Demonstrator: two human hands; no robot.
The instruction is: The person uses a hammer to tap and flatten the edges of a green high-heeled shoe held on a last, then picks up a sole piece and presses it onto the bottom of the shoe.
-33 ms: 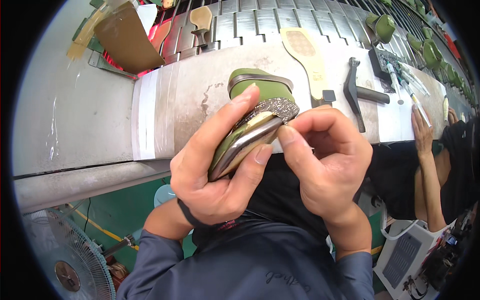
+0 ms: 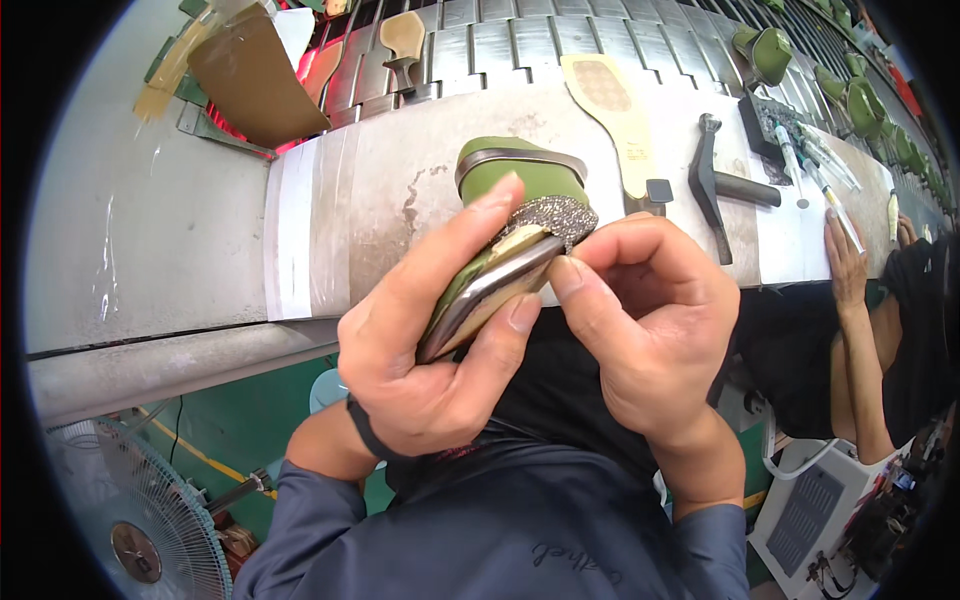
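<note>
My left hand (image 2: 415, 345) is wrapped round a shoe (image 2: 497, 290), which has a dark shiny edge band, a pale inner side and some green. A dark glittery piece of material (image 2: 552, 218) covers its far end. With thumb and forefinger pressed together, my right hand (image 2: 650, 320) pinches at the edge of that glittery end; the fingertips hide what exactly they grip. Just beyond is a green last-like block (image 2: 520, 172) with a dark metallic band. I cannot tell whether it is joined to the shoe.
On the bench (image 2: 385, 205) lie a cream insole-shaped piece (image 2: 615, 115), a hammer (image 2: 715, 185) and several pens (image 2: 820, 165). A slatted metal conveyor (image 2: 530, 45) runs behind, carrying green lasts (image 2: 768, 55). A co-worker's hand (image 2: 848, 255) is at right, a fan (image 2: 135, 520) lower left.
Both hands have shifted very slightly, the right hand a little to the left. The shoe stays in my left hand, and the pinch is kept.
</note>
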